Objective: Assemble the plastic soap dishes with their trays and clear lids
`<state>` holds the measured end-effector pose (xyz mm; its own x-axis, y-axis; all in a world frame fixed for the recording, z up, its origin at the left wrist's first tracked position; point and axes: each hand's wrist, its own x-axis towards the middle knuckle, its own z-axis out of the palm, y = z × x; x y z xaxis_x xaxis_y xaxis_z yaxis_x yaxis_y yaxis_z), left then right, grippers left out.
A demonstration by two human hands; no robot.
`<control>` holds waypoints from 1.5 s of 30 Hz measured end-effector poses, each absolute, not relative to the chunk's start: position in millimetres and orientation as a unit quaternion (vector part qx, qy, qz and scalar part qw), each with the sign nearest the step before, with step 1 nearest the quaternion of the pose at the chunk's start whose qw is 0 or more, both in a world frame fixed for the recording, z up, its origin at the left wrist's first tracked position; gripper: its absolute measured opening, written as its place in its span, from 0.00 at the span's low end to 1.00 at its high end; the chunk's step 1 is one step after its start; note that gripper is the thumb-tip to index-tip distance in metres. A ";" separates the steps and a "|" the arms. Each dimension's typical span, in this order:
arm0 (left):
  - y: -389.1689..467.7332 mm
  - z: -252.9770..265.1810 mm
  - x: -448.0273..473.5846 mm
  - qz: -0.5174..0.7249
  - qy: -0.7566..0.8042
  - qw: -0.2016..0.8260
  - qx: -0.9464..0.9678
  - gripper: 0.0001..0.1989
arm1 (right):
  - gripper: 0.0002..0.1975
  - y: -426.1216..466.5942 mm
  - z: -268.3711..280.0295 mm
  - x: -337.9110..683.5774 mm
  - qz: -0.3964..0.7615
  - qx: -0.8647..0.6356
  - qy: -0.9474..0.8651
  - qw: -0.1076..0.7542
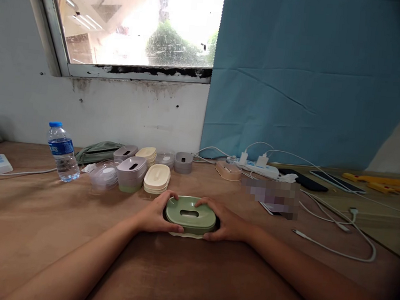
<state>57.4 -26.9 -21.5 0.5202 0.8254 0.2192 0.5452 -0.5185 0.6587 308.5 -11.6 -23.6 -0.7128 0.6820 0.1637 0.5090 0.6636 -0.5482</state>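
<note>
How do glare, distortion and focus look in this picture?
Head view: the window is partly blown out by glare; head view: the bottle tilts, probably wide-angle stretch, and the right corners darken; head view: a pixelated patch hides detail; head view: the green container looks reasonably sharp.

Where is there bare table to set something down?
Bare tabletop lies between your left arm and the water bottle, and between that arm and your right arm, in front of the green container. Crowded: around the stacked containers and, at right, the white cables.

Blue cloth (300, 60) hangs beside a window (134, 26); a water bottle (61, 153) stands below.
</note>
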 end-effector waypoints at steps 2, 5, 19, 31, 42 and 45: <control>-27.4 -21.8 57.5 0.261 0.417 0.265 0.829 0.33 | 0.33 -12.2 -22.1 308.4 0.242 -0.337 -0.893 0.174; -27.3 -22.9 57.7 0.262 0.423 0.258 0.828 0.33 | 0.34 -12.5 -21.5 308.3 0.244 -0.340 -0.893 0.165; -25.1 -21.3 54.1 0.238 0.369 0.121 0.890 0.33 | 0.32 -9.2 -24.9 306.9 0.214 -0.294 -0.917 0.167; 105.3 -12.3 59.6 0.385 0.521 0.003 0.762 0.18 | 0.32 -9.7 -24.5 307.5 0.222 -0.291 -0.916 0.163; 156.3 -4.9 54.9 0.476 0.524 0.095 0.700 0.10 | 0.32 -7.8 -25.9 307.2 0.221 -0.297 -0.914 0.166; 148.2 10.6 57.6 0.542 0.499 0.112 0.667 0.07 | 0.32 -8.7 -24.9 306.8 0.221 -0.298 -0.914 0.165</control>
<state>57.6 148.2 10.6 -0.0855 0.7872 0.6108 0.5452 -0.4761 0.6899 306.8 -8.7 -24.9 -0.7678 0.6176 0.1706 0.4713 0.7248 -0.5026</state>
